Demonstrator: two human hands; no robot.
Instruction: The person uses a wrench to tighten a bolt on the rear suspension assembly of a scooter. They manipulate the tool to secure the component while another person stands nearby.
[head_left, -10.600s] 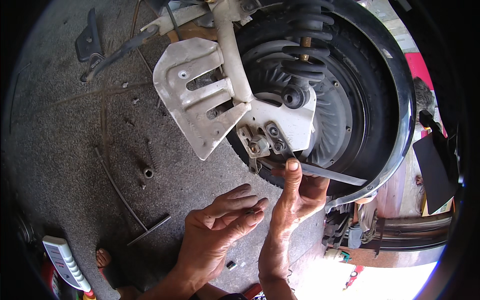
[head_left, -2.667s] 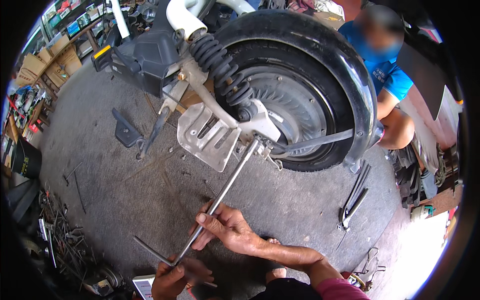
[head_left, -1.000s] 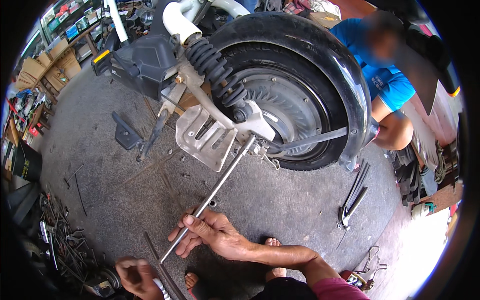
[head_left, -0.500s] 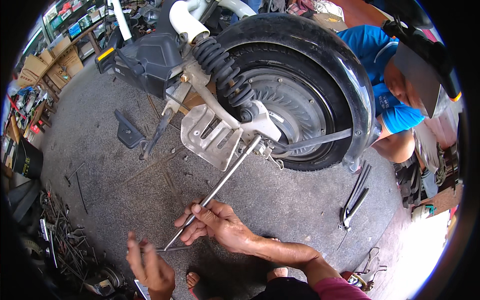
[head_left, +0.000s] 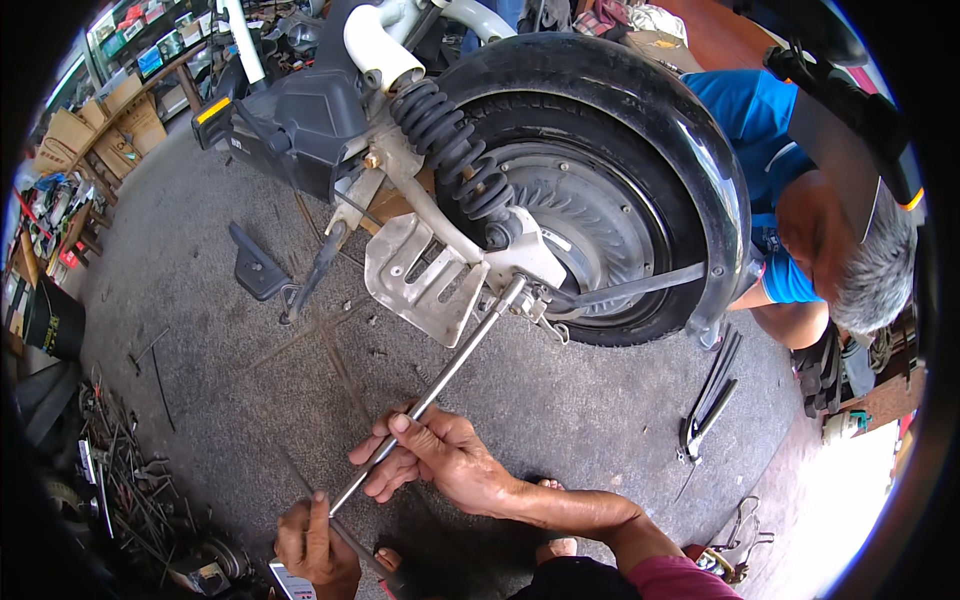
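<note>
My right hand grips the long steel shaft of a T-handle wrench with its thumb over it. My left hand, low at bottom centre, has fingers curled on the crossbar at the wrench's near end; part of that bar is hidden. The far end sits on the axle fitting beside a pale metal bracket. Above this are a black coil-spring shock and a scooter wheel with a black mudguard and a flat metal stay.
A co-worker in blue bends low beside the wheel at right. Loose black rods lie right of my hands. A dark plastic part lies on the floor. At left are scattered metal tools, a bucket and cardboard boxes.
My left hand has come back from open fingers onto the crossbar, which has turned. The co-worker's head has dropped lower. Much earlier, my hands held no long wrench and were near the stay.
</note>
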